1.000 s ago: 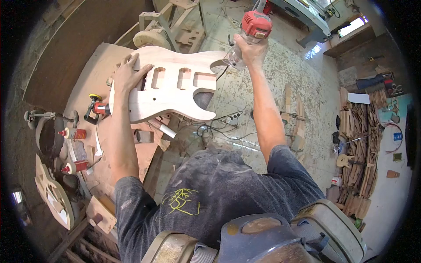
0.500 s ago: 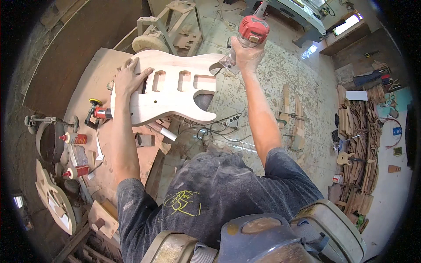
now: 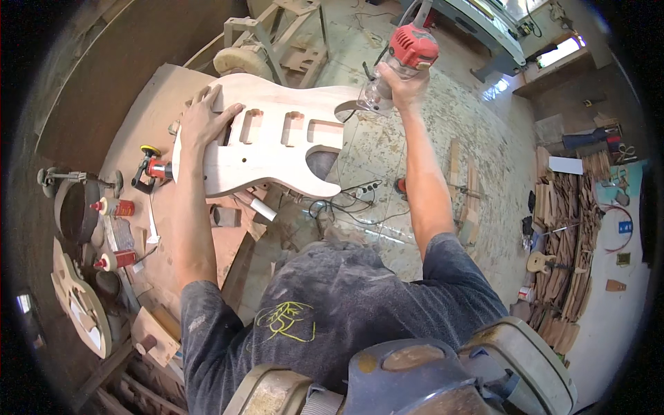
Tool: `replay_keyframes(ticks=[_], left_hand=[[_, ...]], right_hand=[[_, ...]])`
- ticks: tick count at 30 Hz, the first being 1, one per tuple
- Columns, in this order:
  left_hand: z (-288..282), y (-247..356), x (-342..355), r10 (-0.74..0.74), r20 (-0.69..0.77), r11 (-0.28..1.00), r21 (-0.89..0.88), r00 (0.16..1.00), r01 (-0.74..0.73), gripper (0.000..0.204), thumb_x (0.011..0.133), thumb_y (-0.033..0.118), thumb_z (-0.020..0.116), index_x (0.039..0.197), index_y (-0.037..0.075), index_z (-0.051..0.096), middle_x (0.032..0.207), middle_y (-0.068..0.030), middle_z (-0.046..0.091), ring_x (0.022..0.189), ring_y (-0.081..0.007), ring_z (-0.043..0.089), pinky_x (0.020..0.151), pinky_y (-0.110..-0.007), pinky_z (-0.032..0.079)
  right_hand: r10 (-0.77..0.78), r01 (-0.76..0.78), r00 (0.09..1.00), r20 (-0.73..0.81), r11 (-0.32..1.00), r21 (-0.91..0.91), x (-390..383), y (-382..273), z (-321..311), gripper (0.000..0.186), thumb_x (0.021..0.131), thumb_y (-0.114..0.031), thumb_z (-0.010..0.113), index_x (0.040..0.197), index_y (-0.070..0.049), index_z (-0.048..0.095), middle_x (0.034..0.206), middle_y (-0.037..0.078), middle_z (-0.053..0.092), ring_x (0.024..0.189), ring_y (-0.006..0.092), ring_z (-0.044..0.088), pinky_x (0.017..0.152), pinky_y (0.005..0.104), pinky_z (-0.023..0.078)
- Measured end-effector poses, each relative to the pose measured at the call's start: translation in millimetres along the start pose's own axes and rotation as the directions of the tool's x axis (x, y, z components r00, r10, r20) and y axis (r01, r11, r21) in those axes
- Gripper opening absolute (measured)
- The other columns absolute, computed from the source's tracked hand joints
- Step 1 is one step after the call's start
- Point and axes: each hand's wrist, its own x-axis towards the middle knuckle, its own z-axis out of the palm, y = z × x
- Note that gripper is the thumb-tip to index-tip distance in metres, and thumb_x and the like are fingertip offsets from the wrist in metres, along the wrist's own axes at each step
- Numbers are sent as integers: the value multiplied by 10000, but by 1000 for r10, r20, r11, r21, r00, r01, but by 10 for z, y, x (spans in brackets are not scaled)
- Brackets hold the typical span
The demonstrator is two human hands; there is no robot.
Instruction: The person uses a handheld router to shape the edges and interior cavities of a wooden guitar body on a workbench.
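Guitar body [image 3: 271, 151] lies over the left bench [image 3: 155, 97], its right end jutting past the edge. The left hand [image 3: 202, 119] spreads its fingers there (too light a press could let it slide); the right hand [image 3: 407, 88] clamps the router [image 3: 413, 48] near the far tip, where wobbling could chip it.

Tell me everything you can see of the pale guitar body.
The guitar body looks like bare, unpainted wood, curved in outline, with two horns pointing right. Three recesses are cut into its upward face, with a small dark hole below the leftmost. It lies roughly flat, its horned end reaching past the workbench. The left hand rests spread on its left end. A red power tool in the right hand is beside the upper horn; contact is unclear.
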Motion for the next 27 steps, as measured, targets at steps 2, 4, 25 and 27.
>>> replay_keyframes(ticks=[2, 4, 25, 27], left_hand=[[-30, 24, -13, -15, -1, 999, 41, 1000, 15, 845, 785, 709, 693, 1395, 128, 621, 1457, -170, 549, 1269, -461, 528, 1041, -521, 464], [-43, 51, -13, -18, -11, 998, 62, 1000, 19, 828, 779, 684, 718, 1386, 129, 624, 1435, -168, 562, 1263, -427, 542, 1036, -506, 469], [-90, 153, -37, -81, -36, 997, -6, 996, 81, 804, 740, 673, 762, 1292, 97, 657, 1326, -160, 601, 1235, -367, 568, 1014, -496, 471], [-100, 138, -43, -91, -38, 996, -20, 995, 90, 806, 738, 673, 763, 1285, 91, 655, 1315, -163, 603, 1222, -370, 575, 1006, -497, 473]], right_hand=[[25, -29, 996, 91, 999, 43, 28, 24, 4, 463, 742, -151, 872, 1113, -49, 614, 907, 18, 678, 802, 144, 658, 775, 325, 544], [-9, 3, 995, 98, 998, 66, 39, 37, 10, 508, 740, -148, 874, 1153, -45, 596, 945, 30, 676, 825, 149, 658, 785, 330, 544], [-69, 17, 968, 241, 977, 213, 286, 210, 296, 586, 697, -230, 885, 1175, -11, 626, 1038, 99, 713, 894, 222, 681, 835, 374, 545], [-87, 25, 965, 248, 970, 244, 301, 183, 362, 592, 698, -225, 885, 1183, -12, 622, 1049, 99, 711, 905, 222, 681, 839, 375, 545]])
